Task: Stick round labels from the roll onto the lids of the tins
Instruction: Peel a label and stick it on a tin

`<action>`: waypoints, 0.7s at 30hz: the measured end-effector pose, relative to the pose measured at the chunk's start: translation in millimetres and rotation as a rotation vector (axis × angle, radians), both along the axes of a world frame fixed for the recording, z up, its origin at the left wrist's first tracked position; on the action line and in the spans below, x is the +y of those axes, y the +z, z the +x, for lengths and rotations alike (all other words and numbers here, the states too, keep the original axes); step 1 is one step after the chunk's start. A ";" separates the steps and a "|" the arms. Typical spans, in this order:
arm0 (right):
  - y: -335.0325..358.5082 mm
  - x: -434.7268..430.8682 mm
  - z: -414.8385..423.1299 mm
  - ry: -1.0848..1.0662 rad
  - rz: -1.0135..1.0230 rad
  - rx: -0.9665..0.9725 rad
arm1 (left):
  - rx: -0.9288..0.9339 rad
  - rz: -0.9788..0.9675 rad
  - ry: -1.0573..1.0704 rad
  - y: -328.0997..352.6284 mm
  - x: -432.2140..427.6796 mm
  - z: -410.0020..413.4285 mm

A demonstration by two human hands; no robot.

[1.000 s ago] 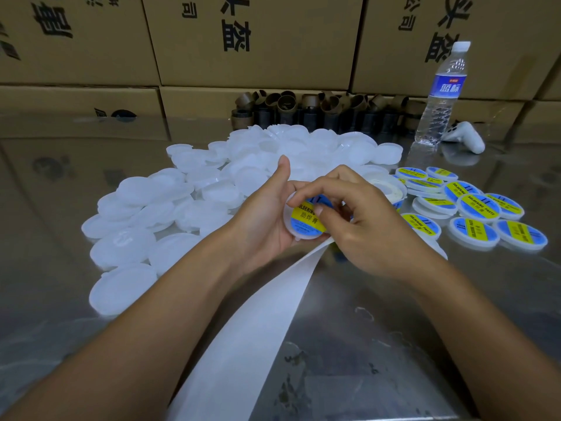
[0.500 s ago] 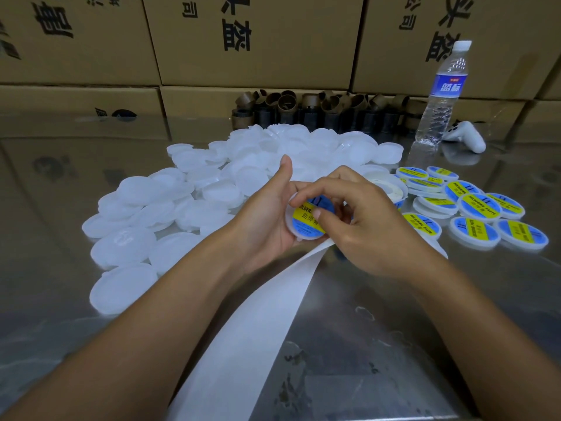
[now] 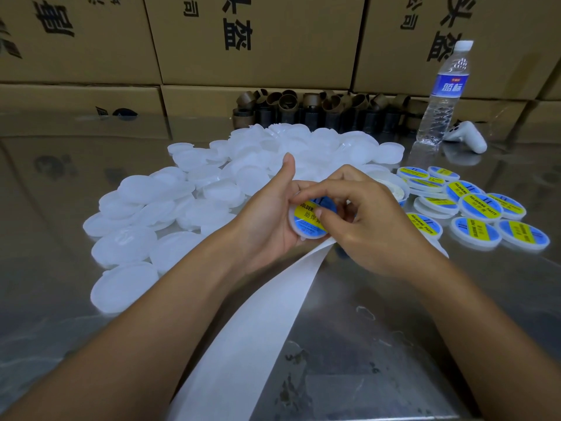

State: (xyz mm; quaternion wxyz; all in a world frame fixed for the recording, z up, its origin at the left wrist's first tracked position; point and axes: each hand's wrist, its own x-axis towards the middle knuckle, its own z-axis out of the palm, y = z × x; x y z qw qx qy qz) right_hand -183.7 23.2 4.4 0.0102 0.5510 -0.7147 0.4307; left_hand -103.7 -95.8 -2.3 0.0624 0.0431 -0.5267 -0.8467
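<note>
Our left hand (image 3: 267,221) grips a white lid (image 3: 297,231) above the backing strip (image 3: 258,314); our right hand (image 3: 375,227) pinches it, thumb on its label (image 3: 304,218). Bare lids (image 3: 182,202) lie left, labelled lids (image 3: 479,209) right, on a steel table (image 3: 409,329), cartons (image 3: 258,41) behind.

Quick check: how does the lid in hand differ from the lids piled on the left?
The held lid carries a blue and yellow label; the piled lids are bare white. The held lid is tilted up off the table, gripped by the left hand with the right hand pressing a thumb on its label; the piled lids lie loose and overlapping on the table. Both are round and white-rimmed.
</note>
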 end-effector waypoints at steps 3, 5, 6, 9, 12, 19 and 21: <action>0.4 -0.2 0.1 -0.002 0.003 0.000 | 0.015 0.009 0.001 -0.2 -0.1 -0.5; 0.3 -0.2 -0.2 -0.004 0.005 0.004 | 0.023 0.021 0.003 0.0 0.2 -0.8; 0.3 -0.2 -0.3 -0.004 0.003 0.005 | 0.026 0.025 0.003 0.1 0.5 -1.0; 0.1 -0.5 -0.4 0.001 -0.013 0.008 | 0.033 0.027 0.000 0.0 0.5 -0.9; -0.6 -0.4 -0.7 -0.002 -0.023 0.016 | 0.019 0.033 0.001 -0.2 0.8 -0.5; -1.9 0.3 -2.6 -0.026 -0.049 0.015 | -0.028 0.064 0.058 2.3 2.0 -0.6; -2.0 0.4 -4.0 -0.036 -0.071 -0.020 | -0.048 0.054 0.084 2.3 1.3 -0.8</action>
